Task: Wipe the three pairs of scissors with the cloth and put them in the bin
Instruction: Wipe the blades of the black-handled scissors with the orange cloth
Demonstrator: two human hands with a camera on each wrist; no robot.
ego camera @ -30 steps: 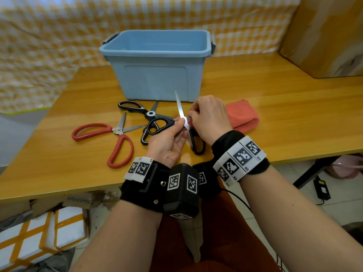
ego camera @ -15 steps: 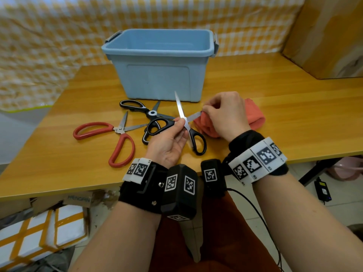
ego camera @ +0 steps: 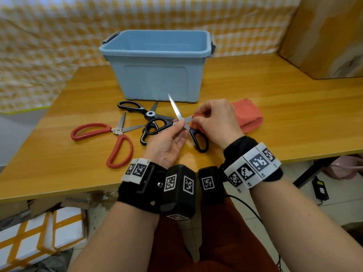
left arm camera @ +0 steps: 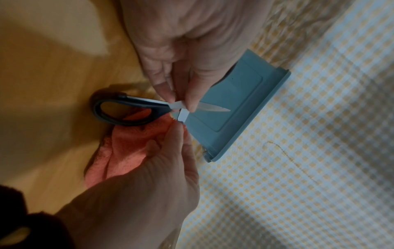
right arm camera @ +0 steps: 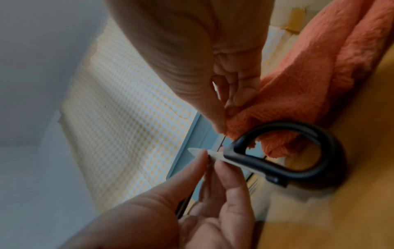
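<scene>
Orange cloth (ego camera: 247, 116) pinched in right hand (ego camera: 216, 122); left hand (ego camera: 167, 142) pinches open scissors (ego camera: 184, 122). Sharp blade might cut fingers.

Head view: high, looking forward and down across the table (ego camera: 275, 107). Left wrist view: close, along the left hand (left arm camera: 181, 50). Right wrist view: close, along the right hand (right arm camera: 192, 55). Shared by all: black-handled scissors (ego camera: 198, 138), cloth (ego camera: 249, 116), bin (ego camera: 157, 75).

Black-handled scissors (left arm camera: 130, 107) pinched at blades by left hand (left arm camera: 187, 50). Orange cloth (left arm camera: 125, 144) gripped by right hand (left arm camera: 149, 176) against lower blade. Blue bin (left arm camera: 238, 107) seen behind.
</scene>
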